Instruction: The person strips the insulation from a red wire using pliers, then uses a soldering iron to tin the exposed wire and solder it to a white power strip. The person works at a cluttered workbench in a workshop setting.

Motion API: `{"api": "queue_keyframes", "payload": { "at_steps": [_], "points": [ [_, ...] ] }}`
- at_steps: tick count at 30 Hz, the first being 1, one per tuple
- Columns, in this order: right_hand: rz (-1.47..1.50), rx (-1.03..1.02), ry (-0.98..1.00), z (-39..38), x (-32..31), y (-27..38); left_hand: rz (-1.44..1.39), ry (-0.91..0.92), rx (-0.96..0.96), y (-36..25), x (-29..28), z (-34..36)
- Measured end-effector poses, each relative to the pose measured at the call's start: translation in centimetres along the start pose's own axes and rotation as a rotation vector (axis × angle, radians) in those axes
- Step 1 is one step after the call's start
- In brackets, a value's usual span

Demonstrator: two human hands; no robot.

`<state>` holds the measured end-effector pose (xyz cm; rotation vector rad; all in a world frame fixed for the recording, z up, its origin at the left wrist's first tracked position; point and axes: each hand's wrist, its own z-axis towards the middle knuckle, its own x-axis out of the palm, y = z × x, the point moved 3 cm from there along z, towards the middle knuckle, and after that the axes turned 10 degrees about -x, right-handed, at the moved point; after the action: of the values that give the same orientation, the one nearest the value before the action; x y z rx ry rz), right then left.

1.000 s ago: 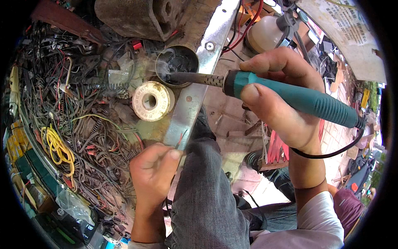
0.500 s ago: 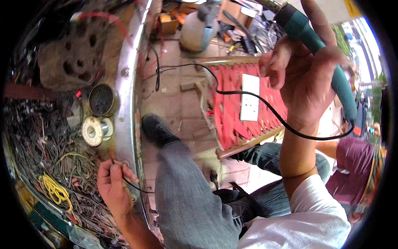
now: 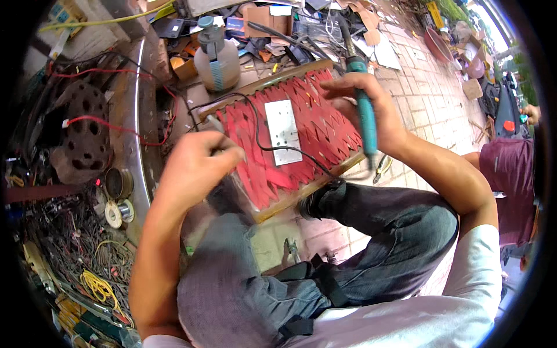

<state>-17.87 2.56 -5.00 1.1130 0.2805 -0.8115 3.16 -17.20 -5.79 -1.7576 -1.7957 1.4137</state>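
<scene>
My right hand is closed around the teal handle of a soldering iron, its metal end pointing up and away. The iron hangs over the right part of a low stool woven with red strips. A pale flat plate with small holes lies on the strips. The iron's black cord runs across stool and plate. My left hand is over the stool's left edge, thumb and fingers curled together; whatever they hold is hidden.
Left, a metal-edged bench bears a holed grey block, a round tin, a solder spool and tangled wires. Beyond the stool stands a spray bottle. Pliers lie right; another person's maroon clothing shows farther right.
My left hand has moved from the bench, where it pinched a thin dark lead, to the stool's left edge. The right hand with the iron is now over the stool. The view has shifted.
</scene>
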Motion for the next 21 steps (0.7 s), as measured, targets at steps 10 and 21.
{"api": "queue_keyframes", "payload": {
  "at_steps": [10,21],
  "points": [
    [-0.169,-0.328,0.206,-1.1,3.5,-7.5,-0.193,-0.163,0.009,0.5,5.0,7.2],
    [-0.941,-0.374,-0.489,5.9,-11.9,-13.8,0.046,-0.023,-0.048,2.8,10.3,6.2]
  ]
}}
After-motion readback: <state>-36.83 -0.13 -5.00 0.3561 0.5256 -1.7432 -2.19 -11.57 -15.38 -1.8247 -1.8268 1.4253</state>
